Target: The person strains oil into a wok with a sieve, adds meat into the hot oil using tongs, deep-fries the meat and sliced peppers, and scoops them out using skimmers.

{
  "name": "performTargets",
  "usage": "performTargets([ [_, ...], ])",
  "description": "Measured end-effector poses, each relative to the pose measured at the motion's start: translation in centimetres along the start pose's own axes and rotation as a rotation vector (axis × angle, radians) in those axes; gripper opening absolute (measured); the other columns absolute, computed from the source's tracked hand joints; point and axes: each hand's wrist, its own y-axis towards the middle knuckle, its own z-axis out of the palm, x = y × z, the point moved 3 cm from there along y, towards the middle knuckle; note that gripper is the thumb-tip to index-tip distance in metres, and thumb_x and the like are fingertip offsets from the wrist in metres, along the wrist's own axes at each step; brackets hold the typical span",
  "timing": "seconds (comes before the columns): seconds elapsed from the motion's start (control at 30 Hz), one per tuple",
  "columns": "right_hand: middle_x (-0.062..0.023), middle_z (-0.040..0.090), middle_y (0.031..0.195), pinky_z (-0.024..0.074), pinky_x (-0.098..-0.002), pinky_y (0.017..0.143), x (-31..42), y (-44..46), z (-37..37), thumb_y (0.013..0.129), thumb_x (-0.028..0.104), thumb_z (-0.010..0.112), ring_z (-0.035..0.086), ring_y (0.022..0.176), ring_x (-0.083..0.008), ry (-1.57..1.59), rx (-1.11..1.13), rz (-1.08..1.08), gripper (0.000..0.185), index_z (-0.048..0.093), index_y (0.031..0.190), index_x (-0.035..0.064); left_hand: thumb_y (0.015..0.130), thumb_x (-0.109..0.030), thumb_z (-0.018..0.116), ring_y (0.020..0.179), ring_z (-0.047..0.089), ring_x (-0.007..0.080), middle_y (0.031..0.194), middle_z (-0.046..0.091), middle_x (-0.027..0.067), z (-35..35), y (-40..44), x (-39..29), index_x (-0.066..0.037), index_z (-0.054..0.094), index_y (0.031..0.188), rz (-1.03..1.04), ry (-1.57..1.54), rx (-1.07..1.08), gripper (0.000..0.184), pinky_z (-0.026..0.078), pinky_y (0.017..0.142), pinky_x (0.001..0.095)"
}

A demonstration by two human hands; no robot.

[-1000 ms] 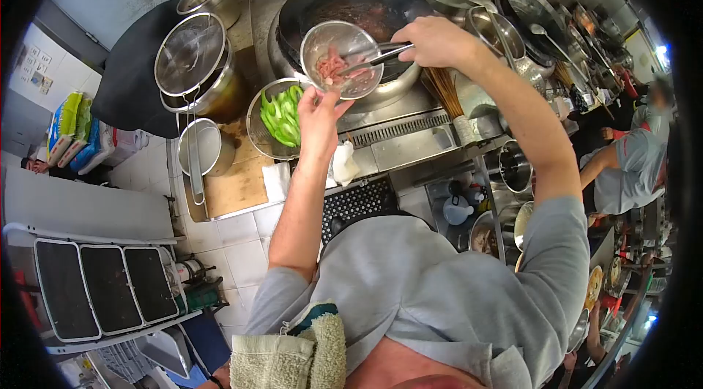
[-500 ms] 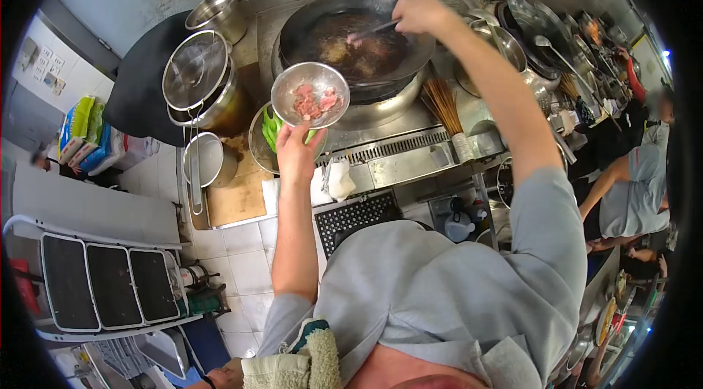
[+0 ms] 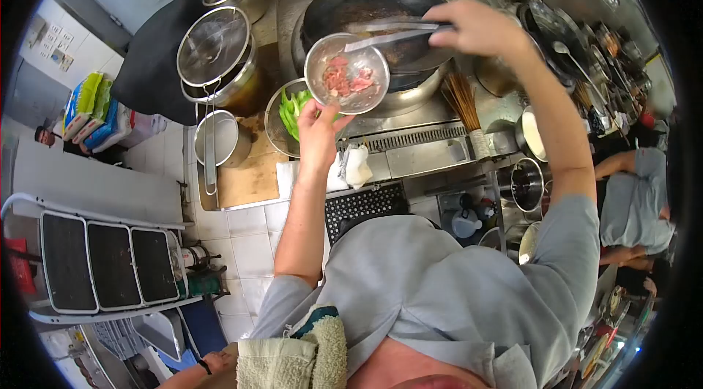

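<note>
My left hand [image 3: 319, 134] grips the rim of a metal bowl [image 3: 373, 102] from below. Several pieces of raw pink meat [image 3: 338, 78] lie in the bowl, which is tilted slightly toward me. In my right hand [image 3: 476, 29] is a pair of metal tongs [image 3: 399, 35], its arms spread apart and the near tip over the bowl's edge. Behind the bowl sits a large black wok [image 3: 329, 5] with dark liquid, partly hidden by the tongs and bowl. Green vegetables [image 3: 291, 112] fill a bowl beside my left hand.
A wire strainer [image 3: 213, 45] rests over a pot at the left, near a smaller pot [image 3: 220, 139]. A bamboo brush [image 3: 461, 100] stands right of the wok. A white cloth [image 3: 357, 166] lies at the counter's front edge. Another person [image 3: 635, 191] is at the far right.
My right hand has drawn the tongs out of the wok toward the bowl, and their arms have spread. The meat piece earlier at their tips is no longer there. The view has shifted.
</note>
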Motion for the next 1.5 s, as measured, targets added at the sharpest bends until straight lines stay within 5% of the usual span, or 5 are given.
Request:
performTargets([
  [0.17,-0.0159,0.065,0.08,0.0478,-0.0442,0.073,3.0,0.0,3.3,0.077,0.02,0.065,0.062,0.082,-0.0348,-0.209,0.148,0.063,0.022,0.067,0.096,0.0083,0.086,-0.001,0.052,0.084,0.061,0.0157,0.092,0.061,0.0064,2.0,0.2,0.5,-0.002,0.056,0.084,-0.04,-0.023,0.105,0.005,0.055,0.077,0.0369],
  [0.77,-0.0171,0.066,0.1,0.051,-0.0412,0.08,-9.4,2.9,4.3,0.076,0.023,0.057,0.064,0.094,-0.0307,-0.334,0.119,0.547,0.03,0.068,0.1,0.0089,0.089,-0.003,0.054,0.091,0.058,0.0162,0.093,0.06,0.0065,-3.6,0.9,0.8,-0.003,0.053,0.085,-0.03,-0.046,-0.087,0.003,0.053,0.086,0.0394],
  [1.0,-0.0188,0.065,0.095,0.048,-0.0407,0.079,1.8,0.6,-1.3,0.074,0.018,0.067,0.062,0.091,-0.0324,-0.053,0.003,-0.035,0.032,0.066,0.105,0.0074,0.088,-0.004,0.054,0.081,0.06,0.0144,0.085,0.059,0.0045,-1.7,1.3,0.5,-0.003,0.055,0.082,0.023,0.077,-0.012,0.006,0.057,0.073,0.0373],
  [1.13,-0.0158,0.064,0.076,0.048,-0.0446,0.071,5.0,1.6,2.6,0.075,0.017,0.066,0.061,0.079,-0.0363,-0.281,0.149,0.001,0.02,0.066,0.09,0.0046,0.086,-0.002,0.052,0.075,0.061,0.0134,0.082,0.058,0.0043,0.4,1.0,0.4,-0.003,0.052,0.078,0.056,0.104,0.061,0.008,0.059,0.066,0.0342],
  [1.5,-0.0152,0.066,0.086,0.0474,-0.0391,0.077,-2.2,3.8,-1.9,0.077,0.02,0.064,0.062,0.084,-0.0324,-0.176,-0.071,0.111,0.023,0.068,0.095,0.0058,0.085,-0.002,0.051,0.082,0.062,0.0171,0.093,0.06,0.0085,-1.3,1.4,1.4,0.001,0.055,0.089,0.029,-0.031,-0.14,0.006,0.059,0.07,0.0352],
])
